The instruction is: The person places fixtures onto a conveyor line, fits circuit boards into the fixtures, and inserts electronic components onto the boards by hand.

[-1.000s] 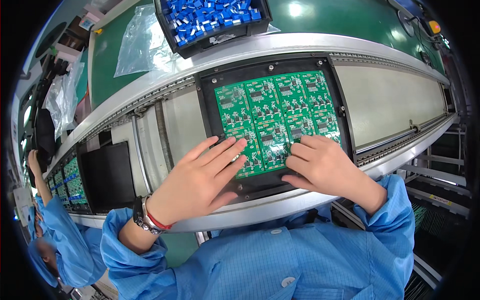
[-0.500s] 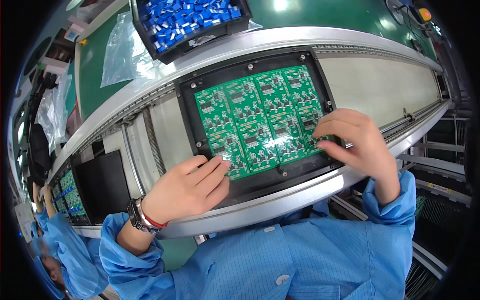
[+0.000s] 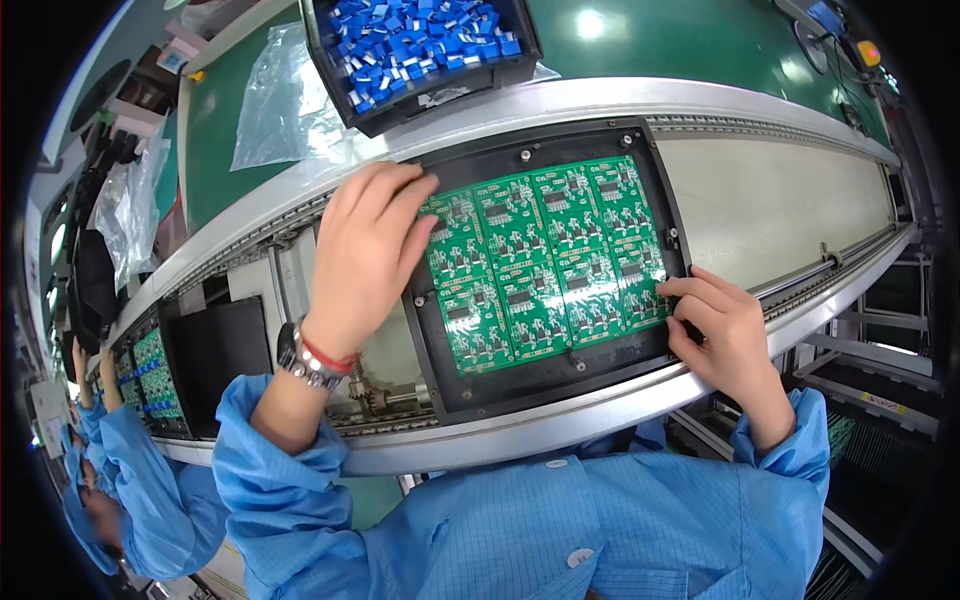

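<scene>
blue parts bin [image 3: 420,45] | clear plastic bag [image 3: 285,100] | co-worker's sleeve [image 3: 140,480]

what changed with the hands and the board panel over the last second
The left hand slid off the green circuit board panel to its upper left corner, by the black carrier tray. The right hand moved from the panel's middle to its right edge, fingertips on it. Neither hand grasps anything. The panel stayed in its tray on the conveyor, and the bin of blue parts stayed behind it.
</scene>
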Motion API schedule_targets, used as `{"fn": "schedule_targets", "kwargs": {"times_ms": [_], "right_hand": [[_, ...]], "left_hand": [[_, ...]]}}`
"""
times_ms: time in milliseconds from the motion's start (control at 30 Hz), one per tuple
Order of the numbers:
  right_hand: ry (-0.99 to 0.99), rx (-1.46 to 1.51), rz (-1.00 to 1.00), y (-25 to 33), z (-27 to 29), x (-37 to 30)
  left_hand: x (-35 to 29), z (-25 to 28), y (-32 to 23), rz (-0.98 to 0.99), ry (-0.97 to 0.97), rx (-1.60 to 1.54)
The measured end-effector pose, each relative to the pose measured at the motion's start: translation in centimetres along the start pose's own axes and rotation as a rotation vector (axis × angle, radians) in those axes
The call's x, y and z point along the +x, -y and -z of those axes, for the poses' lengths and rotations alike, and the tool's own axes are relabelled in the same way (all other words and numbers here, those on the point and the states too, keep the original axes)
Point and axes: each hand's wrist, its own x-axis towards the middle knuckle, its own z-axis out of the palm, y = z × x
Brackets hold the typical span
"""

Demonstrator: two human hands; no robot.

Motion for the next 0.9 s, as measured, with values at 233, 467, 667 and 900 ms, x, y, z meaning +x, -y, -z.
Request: {"fn": "schedule_targets", "kwargs": {"times_ms": [233,467,667,900], "right_hand": [[-0.045,0.174,-0.078,0.0,1.8,5.4],[-0.256,0.116,0.139,-3.3,-6.3,15.3],[-0.285,0.163,0.229,-5.4,-8.2,16.4],[-0.036,0.338,-0.246,-6.4,-8.5,16.2]], "left_hand": [[-0.1,-2.4,1.5,0.275,-0.023,-0.169],[-0.9,-3.5,3.2,0.362,-0.066,-0.096],[-1.3,-7.4,3.3,0.378,-0.277,-0.285],[-1.8,-6.1,3.3,0.417,-0.227,-0.378]]}}
